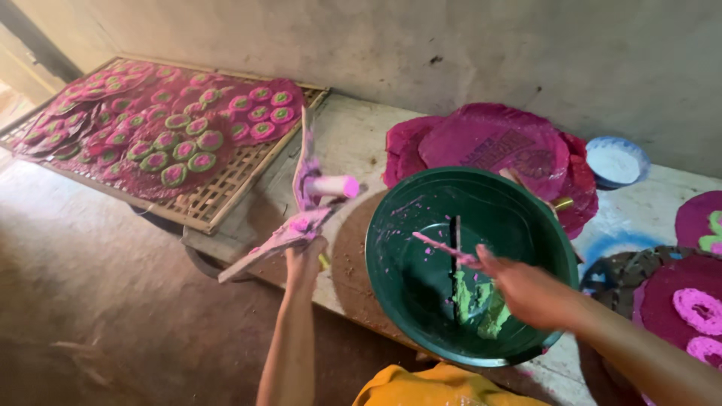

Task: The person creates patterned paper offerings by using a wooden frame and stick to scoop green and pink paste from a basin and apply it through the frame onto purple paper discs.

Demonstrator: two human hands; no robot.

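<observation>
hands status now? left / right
Left hand: closed, holding a pink-smeared press tool.
Right hand: closed on a thin pink-coated stick, inside the green basin.

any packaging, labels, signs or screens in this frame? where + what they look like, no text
Printed magenta plastic sheet: on the bench behind the green bowl, topmost of a pile, roundish, crinkled, with a dark blocky print too blurred to make out.
No signs, screens or boxed packages visible.
</observation>
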